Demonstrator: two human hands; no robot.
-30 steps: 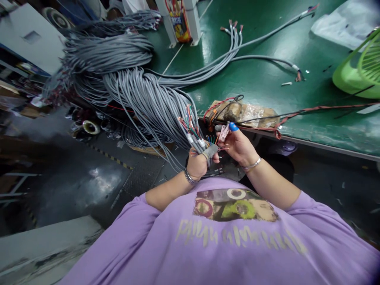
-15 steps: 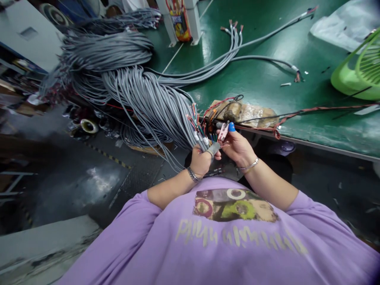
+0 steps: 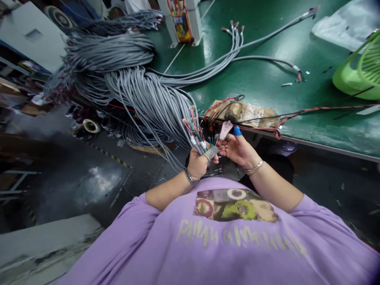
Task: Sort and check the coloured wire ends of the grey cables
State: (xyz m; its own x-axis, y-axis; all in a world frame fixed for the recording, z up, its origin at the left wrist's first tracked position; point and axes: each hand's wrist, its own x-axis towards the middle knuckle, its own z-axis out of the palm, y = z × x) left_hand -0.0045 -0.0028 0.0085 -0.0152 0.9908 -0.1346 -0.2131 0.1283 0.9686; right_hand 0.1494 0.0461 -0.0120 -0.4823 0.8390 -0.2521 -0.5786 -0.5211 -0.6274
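My left hand point(image 3: 198, 163) is closed around the ends of several grey cables point(image 3: 193, 143), its thumb wrapped in something grey. Stripped coloured wires point(image 3: 213, 141) fan out beyond that thumb, and more coloured wire ends point(image 3: 191, 123) stick up behind the hand. Close on the right, my right hand point(image 3: 242, 152) has a blue cover point(image 3: 237, 131) on its thumb. A small pink clip-like piece point(image 3: 226, 128), blurred, rises from its bent fingers, beside the fanned wires. How those fingers grip the piece is partly hidden.
A thick bundle of grey cables point(image 3: 148, 95) hangs over the edge of the green table point(image 3: 267, 43). Behind my hands lies a taped brown block point(image 3: 249, 113) with loose wires. A green fan point(image 3: 360, 67) and a clear plastic bag point(image 3: 341, 25) are at the right.
My right hand has shifted slightly right, its blue-covered thumb moving off the pink piece. That piece has turned and blurred. My left hand has moved a little left with the cables.
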